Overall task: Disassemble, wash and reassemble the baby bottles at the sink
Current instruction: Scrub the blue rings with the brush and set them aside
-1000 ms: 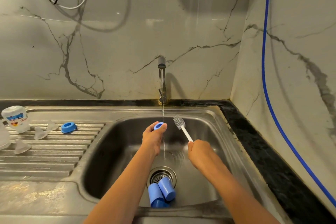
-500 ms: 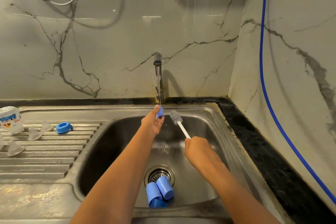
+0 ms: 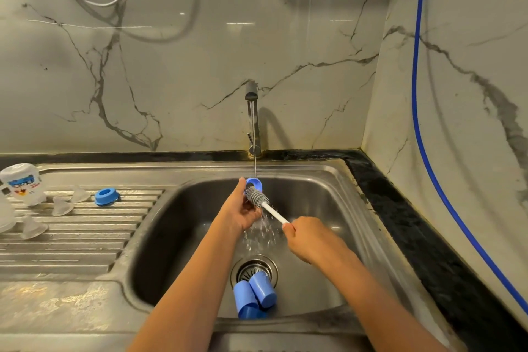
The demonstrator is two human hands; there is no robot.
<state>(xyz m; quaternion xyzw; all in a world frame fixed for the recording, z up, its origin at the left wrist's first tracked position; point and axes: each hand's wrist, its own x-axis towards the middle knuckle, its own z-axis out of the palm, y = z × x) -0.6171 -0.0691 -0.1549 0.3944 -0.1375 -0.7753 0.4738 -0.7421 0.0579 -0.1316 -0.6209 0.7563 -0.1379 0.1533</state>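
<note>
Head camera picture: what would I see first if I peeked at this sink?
In the middle, the left hand holds a blue ring under the tap's thin stream while the right hand holds a grey brush against it. Blue caps lie by the drain, and clear teats sit on the draining board at left.

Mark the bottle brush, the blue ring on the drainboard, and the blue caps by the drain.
bottle brush [image 3: 257, 196]: head view, grey bristle head.
drainboard ring [image 3: 106, 201]: head view, front wall.
blue caps [image 3: 264, 291]: head view, side of right cap.
</note>
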